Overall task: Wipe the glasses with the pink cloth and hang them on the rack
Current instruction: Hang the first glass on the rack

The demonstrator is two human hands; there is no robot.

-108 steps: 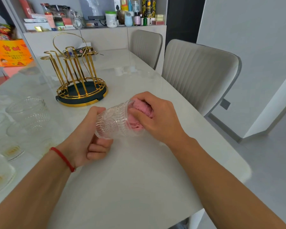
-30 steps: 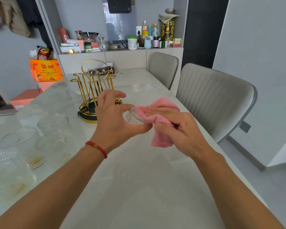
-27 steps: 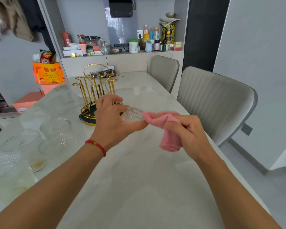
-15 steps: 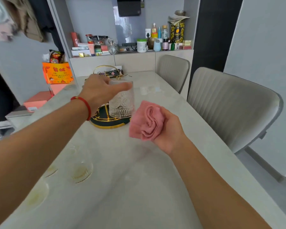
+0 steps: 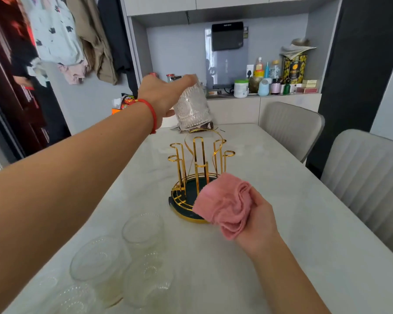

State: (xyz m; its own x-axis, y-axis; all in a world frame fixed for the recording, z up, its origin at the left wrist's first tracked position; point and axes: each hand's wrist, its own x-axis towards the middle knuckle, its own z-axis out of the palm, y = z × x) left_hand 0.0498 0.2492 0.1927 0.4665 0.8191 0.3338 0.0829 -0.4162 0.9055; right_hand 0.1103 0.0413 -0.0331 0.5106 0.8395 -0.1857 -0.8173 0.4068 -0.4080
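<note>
1 glass (image 5: 192,109) in L hand (image 5: 162,95), 1 cloth (image 5: 224,203), 4 glasses (image 5: 143,230) on table (image 5: 281,223)

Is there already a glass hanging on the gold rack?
No, the gold wire rack has bare pegs; the left hand holds the patterned clear glass above it.

Left arm stretched to upper centre of frame, left hand (image 5: 162,96) gripping glass (image 5: 192,107) from above. Right hand (image 5: 258,219) lower right, clutching bunched pink cloth (image 5: 222,203).
</note>
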